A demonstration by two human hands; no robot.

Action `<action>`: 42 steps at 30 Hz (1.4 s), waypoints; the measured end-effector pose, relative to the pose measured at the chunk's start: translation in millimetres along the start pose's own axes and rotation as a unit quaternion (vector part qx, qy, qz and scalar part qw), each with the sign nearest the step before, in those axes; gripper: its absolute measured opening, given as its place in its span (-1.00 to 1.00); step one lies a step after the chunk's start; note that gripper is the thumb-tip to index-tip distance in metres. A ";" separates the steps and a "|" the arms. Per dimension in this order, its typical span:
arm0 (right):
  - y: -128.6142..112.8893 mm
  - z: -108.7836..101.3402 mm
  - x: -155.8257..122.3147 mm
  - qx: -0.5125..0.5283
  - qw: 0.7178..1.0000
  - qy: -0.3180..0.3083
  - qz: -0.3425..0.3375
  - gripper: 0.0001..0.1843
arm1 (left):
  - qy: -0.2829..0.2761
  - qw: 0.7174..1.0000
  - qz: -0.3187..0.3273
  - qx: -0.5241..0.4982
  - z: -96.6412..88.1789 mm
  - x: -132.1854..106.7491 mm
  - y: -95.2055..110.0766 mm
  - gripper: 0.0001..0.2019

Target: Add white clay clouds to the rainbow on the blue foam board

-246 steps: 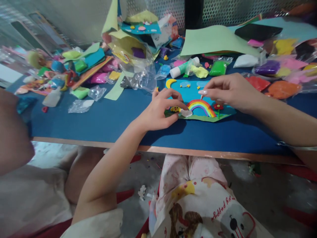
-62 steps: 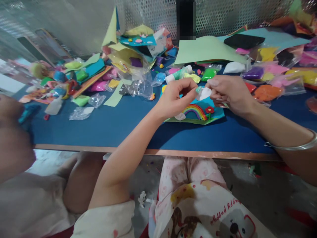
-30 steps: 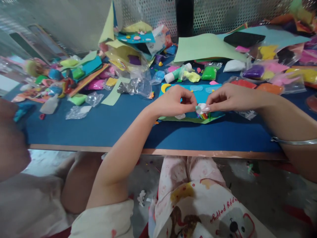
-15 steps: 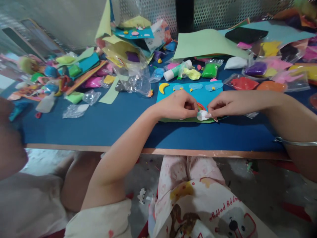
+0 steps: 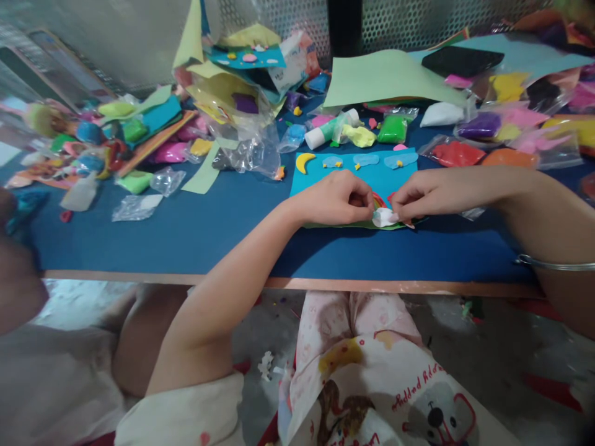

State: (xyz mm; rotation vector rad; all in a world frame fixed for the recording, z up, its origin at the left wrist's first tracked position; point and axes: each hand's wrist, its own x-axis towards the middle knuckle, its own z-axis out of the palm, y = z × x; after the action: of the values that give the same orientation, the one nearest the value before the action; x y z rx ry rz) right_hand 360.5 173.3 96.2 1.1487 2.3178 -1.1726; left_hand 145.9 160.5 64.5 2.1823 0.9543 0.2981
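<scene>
Both hands (image 5: 372, 198) pinch soft white clay (image 5: 383, 217) (lumpy blob).

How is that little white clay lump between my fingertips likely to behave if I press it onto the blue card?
The white clay lump looks soft and irregular, so it would probably squash and keep finger marks. It seems light, pinched between the left hand and right hand by fingertips alone. Resting at the blue card edge, it likely sticks rather than rolls.

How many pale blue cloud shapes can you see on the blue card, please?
3, in a row along the blue card's far edge: the left cloud beside the yellow moon, the middle cloud, the right cloud. The hands may hide more.
</scene>
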 end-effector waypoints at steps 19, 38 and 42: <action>4.4 1.3 4.5 0.009 1.000 0.019 0.014 -0.63 | 0.007 0.999 0.004 0.031 2.2 2.3 -2.4 -0.90; 5.2 2.1 1.5 0.098 0.990 0.030 0.096 -0.58 | 0.045 0.996 0.068 0.028 -0.7 -1.9 -2.8 -0.78; 6.0 2.7 1.0 0.107 0.988 0.037 0.106 -0.65 | 0.030 0.994 0.090 0.049 1.8 -0.7 -4.0 -0.70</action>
State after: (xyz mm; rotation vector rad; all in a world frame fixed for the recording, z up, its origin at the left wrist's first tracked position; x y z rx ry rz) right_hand 364.3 173.9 90.7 1.4961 2.0942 -1.3424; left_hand 144.1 160.9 60.5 2.3670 0.8200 0.4113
